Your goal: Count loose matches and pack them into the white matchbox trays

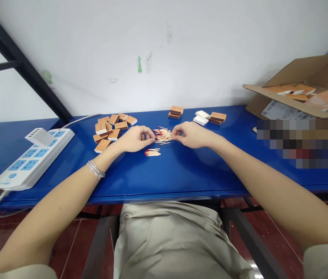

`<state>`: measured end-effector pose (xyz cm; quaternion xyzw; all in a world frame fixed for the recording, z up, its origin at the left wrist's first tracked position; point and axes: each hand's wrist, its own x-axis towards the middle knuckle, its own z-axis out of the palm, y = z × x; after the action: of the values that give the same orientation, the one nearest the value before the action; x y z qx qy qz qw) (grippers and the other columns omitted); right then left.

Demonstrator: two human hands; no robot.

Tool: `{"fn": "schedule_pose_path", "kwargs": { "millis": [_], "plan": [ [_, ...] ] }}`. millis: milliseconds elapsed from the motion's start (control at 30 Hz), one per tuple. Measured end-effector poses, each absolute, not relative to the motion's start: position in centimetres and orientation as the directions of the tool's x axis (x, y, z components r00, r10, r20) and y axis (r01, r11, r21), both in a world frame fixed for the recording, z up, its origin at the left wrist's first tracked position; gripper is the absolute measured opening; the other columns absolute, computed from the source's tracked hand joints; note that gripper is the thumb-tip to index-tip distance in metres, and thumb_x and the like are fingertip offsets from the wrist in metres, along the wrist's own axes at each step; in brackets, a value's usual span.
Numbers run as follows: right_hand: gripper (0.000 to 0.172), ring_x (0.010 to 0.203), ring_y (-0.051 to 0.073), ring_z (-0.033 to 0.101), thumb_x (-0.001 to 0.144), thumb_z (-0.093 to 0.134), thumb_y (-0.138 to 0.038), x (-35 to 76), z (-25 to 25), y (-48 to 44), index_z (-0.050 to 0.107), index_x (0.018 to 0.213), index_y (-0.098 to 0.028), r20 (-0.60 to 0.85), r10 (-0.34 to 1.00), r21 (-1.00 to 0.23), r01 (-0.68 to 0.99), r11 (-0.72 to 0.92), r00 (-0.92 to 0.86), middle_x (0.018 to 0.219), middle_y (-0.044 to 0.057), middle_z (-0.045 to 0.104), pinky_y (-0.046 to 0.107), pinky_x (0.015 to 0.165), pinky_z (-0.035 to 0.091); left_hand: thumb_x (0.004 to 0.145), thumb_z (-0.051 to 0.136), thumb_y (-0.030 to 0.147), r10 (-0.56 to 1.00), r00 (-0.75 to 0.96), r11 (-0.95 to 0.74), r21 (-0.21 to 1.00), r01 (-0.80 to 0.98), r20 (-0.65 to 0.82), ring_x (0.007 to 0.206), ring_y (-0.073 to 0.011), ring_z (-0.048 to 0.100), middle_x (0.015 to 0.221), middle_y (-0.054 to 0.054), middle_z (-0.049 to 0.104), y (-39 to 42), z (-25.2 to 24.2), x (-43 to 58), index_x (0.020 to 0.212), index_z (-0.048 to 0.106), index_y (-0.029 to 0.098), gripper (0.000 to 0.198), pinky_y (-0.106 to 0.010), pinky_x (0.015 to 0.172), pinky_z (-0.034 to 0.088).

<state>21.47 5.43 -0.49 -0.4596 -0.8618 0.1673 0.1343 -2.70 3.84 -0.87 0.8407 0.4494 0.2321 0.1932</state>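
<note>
A loose pile of red-tipped matches [163, 135] lies on the blue tabletop between my hands. My left hand [137, 138] is at the pile's left end, by the match heads, with thumb and fingertips pinched together. From the right, my right hand [192, 135] meets the bare stick ends, its thumb and fingers also closed in a pinch. What sits between the fingertips of either hand is too small to make out. A smaller row of matches [152, 153] lies nearer to me, heads to the left, apart from both hands.
Several matchboxes [103, 145] are heaped left of my left hand. Stacked matchboxes [176, 111] stand near the wall, with white box trays [201, 120] and more matchboxes [217, 117] to the right. A power strip [36, 159] lies left; an open cardboard box [297, 100] holds matchboxes at right.
</note>
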Motion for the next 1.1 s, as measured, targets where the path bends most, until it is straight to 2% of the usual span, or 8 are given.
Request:
{"fn": "schedule_pose_path", "kwargs": {
  "millis": [100,233,333,533,733,900,1100],
  "plan": [
    [0.012,0.064,0.012,0.059,0.08,0.056,-0.017,21.0,-0.5,5.0,0.067,0.082,-0.017,0.077,0.824,-0.535,0.674,0.51,-0.562,0.081,0.003,0.071,0.023,0.064,0.044,0.08,0.063,0.03,0.843,0.484,-0.526,0.554,0.645,0.237,0.054,-0.0088,0.051,0.069,-0.002,0.064,3.6,-0.8,-2.5,0.087,0.072,0.013,0.02,-0.022,0.052,0.041],
    [0.01,0.053,0.009,0.056,0.084,0.055,-0.021,20.0,-0.5,4.0,0.063,0.083,-0.016,0.086,0.795,-0.757,0.479,0.444,-0.601,0.075,0.002,0.067,0.022,0.055,0.045,0.079,0.067,0.037,0.83,0.486,-0.539,0.623,0.567,0.275,0.051,-0.0077,0.048,0.068,-0.002,0.063,2.8,-0.6,-1.8,0.085,0.072,0.013,0.026,-0.022,0.049,0.039],
    [0.006,0.051,0.008,0.057,0.084,0.059,-0.021,19.3,-0.7,3.4,0.061,0.083,-0.015,0.119,0.797,-0.838,0.37,0.4,-0.592,0.069,0.001,0.064,0.022,0.052,0.044,0.078,0.068,0.04,0.823,0.478,-0.546,0.659,0.517,0.307,0.052,-0.0081,0.049,0.069,-0.003,0.064,2.4,-0.6,-1.3,0.083,0.072,0.012,0.028,-0.023,0.049,0.038],
    [0.013,0.05,0.01,0.06,0.082,0.067,-0.027,19.0,-1.1,3.4,0.061,0.083,-0.015,0.173,0.812,-0.882,0.279,0.379,-0.557,0.065,0.0,0.063,0.022,0.05,0.045,0.08,0.067,0.042,0.839,0.429,-0.521,0.723,0.454,0.335,0.058,-0.011,0.056,0.074,-0.007,0.069,2.4,-1.0,-1.1,0.079,0.07,0.013,0.029,-0.024,0.052,0.041],
    [0.014,0.05,0.01,0.063,0.079,0.071,-0.026,19.1,-1.3,3.6,0.063,0.081,-0.015,0.19,0.813,-0.899,0.236,0.369,-0.55,0.072,0.003,0.066,0.022,0.049,0.048,0.079,0.068,0.041,0.864,0.399,-0.473,0.764,0.439,0.306,0.053,-0.0102,0.051,0.066,-0.004,0.065,2.2,-0.8,-1.0,0.08,0.068,0.013,0.028,-0.024,0.05,0.04],
    [0.018,0.052,0.011,0.064,0.078,0.073,-0.024,19.1,-1.6,3.7,0.059,0.086,-0.016,0.187,0.81,-0.918,0.195,0.346,-0.556,0.078,0.004,0.069,0.024,0.052,0.052,0.078,0.067,0.038,0.873,0.385,-0.46,0.768,0.446,0.3,0.052,-0.0106,0.051,0.061,-0.003,0.062,2.1,-0.8,-0.9,0.081,0.067,0.013,0.025,-0.024,0.05,0.04],
    [0.023,0.059,0.012,0.065,0.077,0.074,-0.03,19.1,-2.1,3.7,0.058,0.087,-0.018,0.258,0.791,-0.89,0.182,0.417,-0.554,0.081,0.004,0.068,0.024,0.051,0.053,0.079,0.066,0.037,0.875,0.4,-0.446,0.775,0.448,0.272,0.051,-0.0091,0.049,0.062,-0.002,0.062,2.2,-0.7,-0.9,0.079,0.066,0.012,0.025,-0.023,0.049,0.038]
  ]
}}
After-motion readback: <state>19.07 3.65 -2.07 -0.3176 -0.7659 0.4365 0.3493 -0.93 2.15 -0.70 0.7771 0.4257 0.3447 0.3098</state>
